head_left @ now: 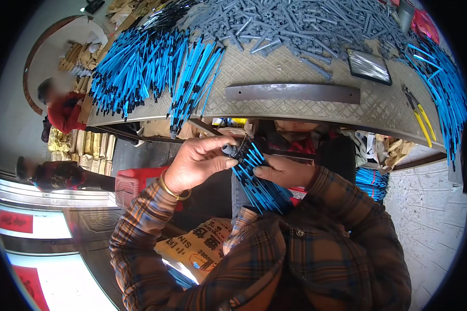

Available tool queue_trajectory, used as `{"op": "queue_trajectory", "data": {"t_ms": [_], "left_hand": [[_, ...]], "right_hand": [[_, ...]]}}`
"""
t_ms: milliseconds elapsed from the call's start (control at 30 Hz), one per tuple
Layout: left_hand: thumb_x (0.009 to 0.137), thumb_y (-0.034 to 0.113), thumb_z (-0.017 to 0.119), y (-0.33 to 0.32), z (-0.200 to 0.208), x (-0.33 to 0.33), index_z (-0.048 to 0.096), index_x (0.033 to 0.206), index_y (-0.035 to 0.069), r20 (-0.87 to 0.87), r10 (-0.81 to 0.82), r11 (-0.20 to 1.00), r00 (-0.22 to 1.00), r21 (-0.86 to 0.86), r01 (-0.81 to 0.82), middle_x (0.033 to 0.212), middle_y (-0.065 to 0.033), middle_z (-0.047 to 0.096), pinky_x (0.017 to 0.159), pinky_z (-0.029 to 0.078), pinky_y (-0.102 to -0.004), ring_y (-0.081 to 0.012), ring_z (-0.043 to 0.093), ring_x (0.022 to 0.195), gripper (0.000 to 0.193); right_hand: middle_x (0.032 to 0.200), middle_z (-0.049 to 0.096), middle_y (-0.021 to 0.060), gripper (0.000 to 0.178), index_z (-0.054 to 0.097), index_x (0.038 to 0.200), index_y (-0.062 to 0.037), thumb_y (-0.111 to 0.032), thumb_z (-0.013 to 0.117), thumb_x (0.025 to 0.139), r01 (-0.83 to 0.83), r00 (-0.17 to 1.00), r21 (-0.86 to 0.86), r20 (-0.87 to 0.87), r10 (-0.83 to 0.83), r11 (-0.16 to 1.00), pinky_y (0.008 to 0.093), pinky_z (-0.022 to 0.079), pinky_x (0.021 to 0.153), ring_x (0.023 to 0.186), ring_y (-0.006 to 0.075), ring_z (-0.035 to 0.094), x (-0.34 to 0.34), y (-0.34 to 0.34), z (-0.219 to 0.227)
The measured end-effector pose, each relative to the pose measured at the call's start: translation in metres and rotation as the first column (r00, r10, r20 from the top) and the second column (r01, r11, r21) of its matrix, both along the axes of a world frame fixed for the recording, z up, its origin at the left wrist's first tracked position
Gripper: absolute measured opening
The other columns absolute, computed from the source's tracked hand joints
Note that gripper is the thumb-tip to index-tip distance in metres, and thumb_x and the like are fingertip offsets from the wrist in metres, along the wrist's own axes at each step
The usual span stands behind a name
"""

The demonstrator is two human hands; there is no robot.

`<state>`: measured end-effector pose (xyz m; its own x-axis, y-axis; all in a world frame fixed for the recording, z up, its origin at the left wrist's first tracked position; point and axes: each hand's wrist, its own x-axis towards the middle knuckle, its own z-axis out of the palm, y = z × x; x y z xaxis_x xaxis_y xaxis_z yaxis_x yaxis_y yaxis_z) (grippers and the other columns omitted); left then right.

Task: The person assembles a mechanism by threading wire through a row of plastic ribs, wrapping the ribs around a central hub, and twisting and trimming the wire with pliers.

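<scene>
Over my lap, my right hand is wrapped round a bundle of thin blue rods with black fittings; its thumb lies across them. At the upper end of the bundle, the thumb and fingers of my left hand close on a small grey plastic piece. Whether that piece is joined to a rod is too small to tell. Both hands are just below the table's near edge. The lower ends of the rods slant down toward my jacket.
On the patterned table lie piled blue rods, heaped grey plastic parts, a flat metal bar, a dark-framed tray and yellow-handled pliers. A red stool and a printed sack are below. Two people are at the left.
</scene>
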<state>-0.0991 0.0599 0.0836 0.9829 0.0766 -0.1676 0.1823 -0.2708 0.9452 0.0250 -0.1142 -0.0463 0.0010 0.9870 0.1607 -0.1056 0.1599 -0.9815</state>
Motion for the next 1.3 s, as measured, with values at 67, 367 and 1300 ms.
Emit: {"op": "queue_trajectory", "data": {"t_ms": [67,367,1300], "left_hand": [[0.082,-0.001,0.064,0.0,0.0,0.001,0.056,0.114,-0.003,-0.018,-0.014,1.0,1.0,0.002,0.014,0.089,-0.003,0.063,0.068,0.048,-0.0185,-0.0055,0.057,0.075,0.033],[0.084,-0.001,0.062,-0.03,0.014,0.002,0.055,0.114,-0.004,-0.066,0.139,0.979,0.988,0.16,-0.127,0.086,-0.0013,0.061,0.065,0.047,-0.0182,-0.0047,0.054,0.072,0.031],[0.085,-0.001,0.06,-0.017,-0.009,0.029,0.058,0.104,0.0,0.062,-0.176,0.984,0.983,0.04,0.173,0.097,-0.0012,0.059,0.079,0.046,-0.0247,-0.0089,0.054,0.088,0.02]], "right_hand": [[0.088,0.057,0.0088,0.046,0.041,0.123,-0.0016,-0.038,0.044,0.095,0.092,0.996,-0.011,0.015,-0.092,0.996,0.0307,0.045,0.075,0.081,0.0124,0.052,-0.007,-0.003,0.004],[0.084,0.058,0.0168,0.049,0.042,0.118,0.0018,-0.041,0.043,0.094,0.256,0.963,-0.01,0.084,-0.254,0.967,0.035,0.045,0.071,0.075,0.0241,0.058,-0.023,-0.01,0.01],[0.088,0.057,0.003,0.042,0.055,0.101,0.0006,-0.039,0.04,0.096,0.009,0.995,-0.2,0.098,0.011,0.98,0.0297,0.043,0.076,0.082,0.0108,0.049,0.018,-0.024,0.008]]}}
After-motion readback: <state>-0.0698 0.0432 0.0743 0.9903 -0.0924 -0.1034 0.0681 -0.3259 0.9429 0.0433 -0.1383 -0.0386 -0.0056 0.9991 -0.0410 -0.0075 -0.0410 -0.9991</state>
